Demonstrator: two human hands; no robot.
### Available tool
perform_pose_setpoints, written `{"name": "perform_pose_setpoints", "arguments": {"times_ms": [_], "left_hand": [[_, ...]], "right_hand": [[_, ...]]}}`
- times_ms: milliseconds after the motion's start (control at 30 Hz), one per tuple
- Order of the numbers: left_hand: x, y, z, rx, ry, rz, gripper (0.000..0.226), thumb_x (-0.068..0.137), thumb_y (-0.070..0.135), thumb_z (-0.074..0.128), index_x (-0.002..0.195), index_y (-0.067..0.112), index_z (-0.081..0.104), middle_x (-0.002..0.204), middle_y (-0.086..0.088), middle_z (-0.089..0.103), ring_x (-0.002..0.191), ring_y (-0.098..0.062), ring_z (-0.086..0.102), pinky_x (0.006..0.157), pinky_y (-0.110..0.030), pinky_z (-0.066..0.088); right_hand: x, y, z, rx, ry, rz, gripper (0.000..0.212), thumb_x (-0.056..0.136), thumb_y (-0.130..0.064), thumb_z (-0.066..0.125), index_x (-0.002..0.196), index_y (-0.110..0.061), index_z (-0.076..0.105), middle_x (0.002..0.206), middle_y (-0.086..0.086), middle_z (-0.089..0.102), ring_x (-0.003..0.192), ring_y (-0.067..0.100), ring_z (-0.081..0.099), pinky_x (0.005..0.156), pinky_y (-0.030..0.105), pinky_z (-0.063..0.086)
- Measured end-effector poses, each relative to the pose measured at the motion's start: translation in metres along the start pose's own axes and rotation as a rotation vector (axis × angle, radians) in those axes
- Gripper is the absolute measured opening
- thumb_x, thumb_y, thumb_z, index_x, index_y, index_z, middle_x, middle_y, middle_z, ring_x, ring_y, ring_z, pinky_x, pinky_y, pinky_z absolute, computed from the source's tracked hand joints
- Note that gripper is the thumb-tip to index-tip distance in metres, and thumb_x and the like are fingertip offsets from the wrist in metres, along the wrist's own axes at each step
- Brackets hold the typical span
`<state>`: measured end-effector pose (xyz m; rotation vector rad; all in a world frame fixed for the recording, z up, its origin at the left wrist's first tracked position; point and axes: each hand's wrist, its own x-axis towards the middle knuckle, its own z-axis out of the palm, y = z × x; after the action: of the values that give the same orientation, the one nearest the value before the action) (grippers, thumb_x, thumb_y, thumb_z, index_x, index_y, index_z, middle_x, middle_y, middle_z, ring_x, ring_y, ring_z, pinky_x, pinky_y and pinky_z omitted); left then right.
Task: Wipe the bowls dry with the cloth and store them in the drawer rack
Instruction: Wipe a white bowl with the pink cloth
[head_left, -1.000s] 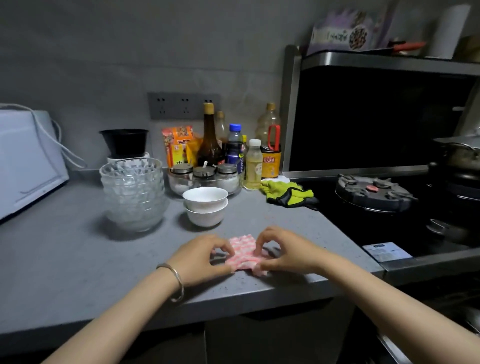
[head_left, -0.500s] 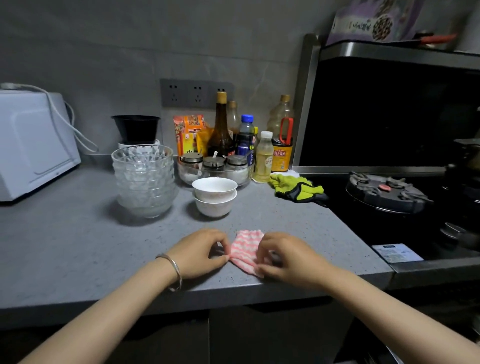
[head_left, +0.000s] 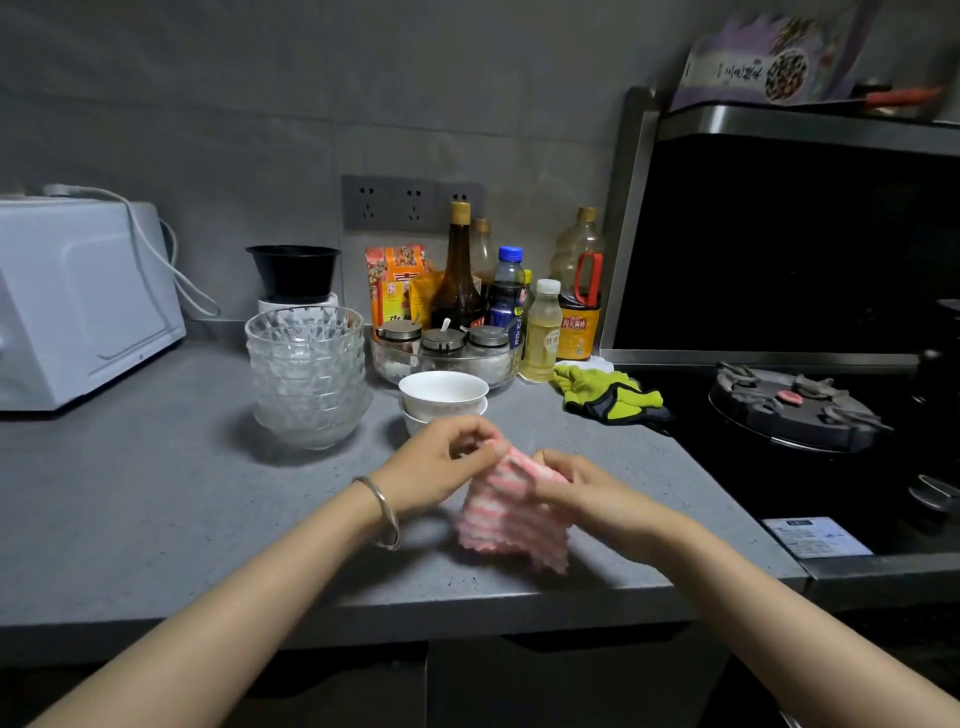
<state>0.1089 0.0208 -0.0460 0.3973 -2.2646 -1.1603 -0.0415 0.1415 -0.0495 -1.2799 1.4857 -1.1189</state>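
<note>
A pink-and-white striped cloth (head_left: 506, 514) hangs above the grey counter (head_left: 156, 493), held up by both hands at its top edge. My left hand (head_left: 441, 460) pinches its upper left corner; my right hand (head_left: 576, 486) grips its upper right part. Just behind the hands stand two stacked white bowls (head_left: 443, 392); the lower one is partly hidden by my left hand. To the left of them stands a stack of several clear glass bowls (head_left: 306, 374). No drawer rack is in view.
A white microwave (head_left: 78, 301) fills the far left. Bottles and seasoning jars (head_left: 452, 343) line the back wall, with a black bowl (head_left: 293, 270) behind the glass stack. Green gloves (head_left: 608, 397) lie beside a black stove (head_left: 795, 405) on the right.
The cloth lay folded on the counter under both hands; now both hands have lifted it off the counter and it hangs unfolded between them.
</note>
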Motion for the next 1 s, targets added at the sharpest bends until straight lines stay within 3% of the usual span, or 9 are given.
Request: {"name": "perform_pose_setpoints", "arguments": {"times_ms": [100, 167, 300, 400, 467, 567, 633, 833, 1000], "left_hand": [[0.017, 0.011, -0.002, -0.032, 0.010, -0.012, 0.007, 0.090, 0.015, 0.062, 0.086, 0.020, 0.066, 0.083, 0.006, 0.066, 0.075, 0.003, 0.056, 0.073, -0.011, 0.044], [0.031, 0.010, -0.007, 0.019, 0.037, -0.018, 0.007, 0.089, 0.020, 0.063, 0.096, 0.020, 0.067, 0.092, 0.003, 0.067, 0.083, -0.001, 0.059, 0.079, -0.013, 0.046], [0.051, -0.013, -0.030, 0.355, 0.268, -0.102, 0.047, 0.086, 0.053, 0.053, 0.121, 0.022, 0.059, 0.125, -0.002, 0.059, 0.119, -0.020, 0.048, 0.105, -0.032, 0.035], [0.053, -0.037, -0.046, 0.641, 0.257, -0.301, 0.050, 0.086, 0.056, 0.052, 0.128, 0.030, 0.056, 0.148, -0.005, 0.035, 0.140, -0.029, 0.023, 0.113, -0.035, 0.017], [0.054, -0.049, -0.048, 0.635, 0.212, -0.380, 0.047, 0.083, 0.058, 0.057, 0.119, 0.029, 0.063, 0.144, -0.005, 0.038, 0.137, -0.031, 0.030, 0.114, -0.038, 0.024], [0.057, -0.056, -0.045, 0.553, 0.252, -0.316, 0.044, 0.079, 0.052, 0.066, 0.097, 0.012, 0.072, 0.122, -0.007, 0.061, 0.115, -0.026, 0.054, 0.095, -0.034, 0.045], [0.058, -0.057, -0.042, 0.558, 0.290, -0.298, 0.033, 0.081, 0.044, 0.069, 0.082, 0.011, 0.070, 0.106, -0.009, 0.069, 0.102, -0.026, 0.061, 0.083, -0.033, 0.049], [0.059, -0.062, -0.039, 0.585, 0.390, -0.227, 0.025, 0.083, 0.038, 0.070, 0.089, 0.013, 0.071, 0.103, -0.006, 0.069, 0.096, -0.026, 0.061, 0.077, -0.033, 0.046], [0.054, -0.044, -0.039, 0.202, 0.596, -0.140, 0.023, 0.084, 0.031, 0.070, 0.097, 0.012, 0.071, 0.098, 0.000, 0.066, 0.097, -0.020, 0.059, 0.083, -0.029, 0.046]], "right_hand": [[0.005, -0.011, 0.006, 0.380, -0.215, 0.156, 0.034, 0.086, -0.024, 0.062, 0.111, -0.002, 0.059, 0.101, 0.012, 0.067, 0.092, 0.023, 0.062, 0.087, 0.033, 0.049], [0.009, -0.013, 0.012, 0.541, -0.211, 0.229, 0.033, 0.087, -0.023, 0.057, 0.111, 0.000, 0.059, 0.101, 0.015, 0.068, 0.095, 0.026, 0.065, 0.092, 0.040, 0.051], [0.020, -0.014, 0.013, 0.781, -0.053, 0.299, 0.040, 0.082, -0.023, 0.059, 0.107, 0.008, 0.056, 0.096, 0.023, 0.069, 0.085, 0.033, 0.069, 0.081, 0.052, 0.051], [0.025, -0.017, 0.008, 0.910, 0.007, 0.288, 0.045, 0.089, -0.033, 0.055, 0.108, 0.009, 0.053, 0.095, 0.029, 0.068, 0.081, 0.038, 0.069, 0.075, 0.057, 0.049], [0.029, -0.018, 0.005, 0.944, 0.009, 0.274, 0.050, 0.087, -0.037, 0.055, 0.109, 0.007, 0.052, 0.098, 0.030, 0.067, 0.085, 0.040, 0.068, 0.076, 0.058, 0.049], [0.035, -0.019, 0.003, 0.944, 0.021, 0.249, 0.052, 0.081, -0.036, 0.059, 0.111, 0.005, 0.051, 0.106, 0.031, 0.065, 0.103, 0.042, 0.062, 0.078, 0.060, 0.048], [0.037, -0.019, 0.003, 0.939, 0.030, 0.244, 0.055, 0.078, -0.035, 0.062, 0.114, 0.004, 0.050, 0.116, 0.032, 0.061, 0.112, 0.043, 0.057, 0.079, 0.061, 0.048], [0.036, -0.021, -0.001, 0.937, 0.101, 0.213, 0.048, 0.079, -0.032, 0.061, 0.110, 0.003, 0.053, 0.102, 0.029, 0.067, 0.098, 0.040, 0.063, 0.071, 0.056, 0.054], [0.033, -0.029, -0.009, 0.911, 0.182, 0.092, 0.034, 0.092, -0.034, 0.051, 0.107, -0.004, 0.056, 0.094, 0.022, 0.072, 0.099, 0.035, 0.064, 0.073, 0.050, 0.055]]}}
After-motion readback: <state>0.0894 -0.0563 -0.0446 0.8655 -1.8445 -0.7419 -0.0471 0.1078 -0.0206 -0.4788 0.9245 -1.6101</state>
